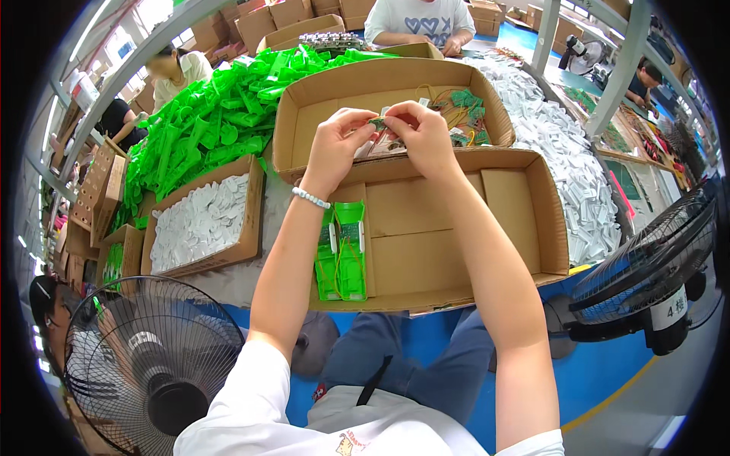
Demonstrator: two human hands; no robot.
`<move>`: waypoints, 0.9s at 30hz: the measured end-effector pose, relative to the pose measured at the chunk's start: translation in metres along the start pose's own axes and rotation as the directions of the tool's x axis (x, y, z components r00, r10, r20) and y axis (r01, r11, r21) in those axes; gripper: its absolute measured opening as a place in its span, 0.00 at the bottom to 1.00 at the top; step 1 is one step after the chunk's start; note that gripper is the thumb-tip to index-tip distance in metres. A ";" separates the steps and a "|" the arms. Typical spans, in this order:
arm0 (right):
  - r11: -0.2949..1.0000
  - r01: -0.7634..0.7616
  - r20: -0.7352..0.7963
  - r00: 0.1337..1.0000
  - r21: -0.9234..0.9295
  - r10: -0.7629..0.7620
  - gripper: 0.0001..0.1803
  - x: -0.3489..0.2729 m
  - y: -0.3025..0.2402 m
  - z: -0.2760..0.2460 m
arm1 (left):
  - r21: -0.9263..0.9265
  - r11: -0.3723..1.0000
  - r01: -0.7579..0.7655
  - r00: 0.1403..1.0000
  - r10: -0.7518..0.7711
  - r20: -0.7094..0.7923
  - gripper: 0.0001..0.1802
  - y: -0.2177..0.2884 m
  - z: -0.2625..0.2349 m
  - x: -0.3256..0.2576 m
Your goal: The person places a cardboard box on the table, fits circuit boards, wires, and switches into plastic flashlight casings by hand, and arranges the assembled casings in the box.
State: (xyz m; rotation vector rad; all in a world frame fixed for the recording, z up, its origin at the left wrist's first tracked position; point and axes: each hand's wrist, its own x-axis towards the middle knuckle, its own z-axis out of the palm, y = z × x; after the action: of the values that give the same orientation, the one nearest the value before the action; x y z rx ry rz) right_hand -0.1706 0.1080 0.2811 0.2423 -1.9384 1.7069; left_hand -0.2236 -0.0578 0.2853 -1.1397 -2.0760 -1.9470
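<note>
Over the far cardboard tray (312,91), my left hand (338,144) and my right hand (422,135) meet fingertip to fingertip. Both pinch a small green circuit board (376,121), mostly hidden by the fingers. Thin wires seem to hang below it. More green circuit boards (465,100) with yellow and red wires lie in the tray's right part, beside my right hand. Under my forearms stands a nearer cardboard tray (426,213). At its left end lie two bright green plastic shells (351,258), side by side, with white pieces and wires in them.
Green plastic parts (205,129) are heaped at the left, behind a box of white pieces (201,220). White parts (559,144) cover the table's right side. Black fans (152,365) flank me, the right fan (646,266) near the tray. Across the table a person (422,23) works.
</note>
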 end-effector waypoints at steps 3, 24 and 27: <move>0.995 0.007 -0.037 0.999 -0.097 -0.010 0.06 -0.006 -0.006 0.004 | -0.075 0.993 0.089 0.996 -0.090 -0.015 0.12 0.006 0.001 -0.005; 0.879 0.281 -0.051 0.945 -0.385 -0.324 0.07 -0.017 0.000 0.014 | -0.174 0.984 0.050 0.993 -0.068 -0.098 0.06 -0.002 0.000 -0.008; 0.900 0.279 -0.046 0.949 -0.334 -0.311 0.05 -0.016 0.000 0.014 | 0.054 0.998 -0.030 0.985 0.039 -0.170 0.05 -0.009 0.001 -0.008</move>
State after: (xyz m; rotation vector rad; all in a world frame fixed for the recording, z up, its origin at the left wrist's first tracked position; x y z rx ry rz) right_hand -0.1609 0.0909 0.2719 0.3049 -1.9588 1.1642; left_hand -0.2223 -0.0595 0.2739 -0.9558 -1.9929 -1.8908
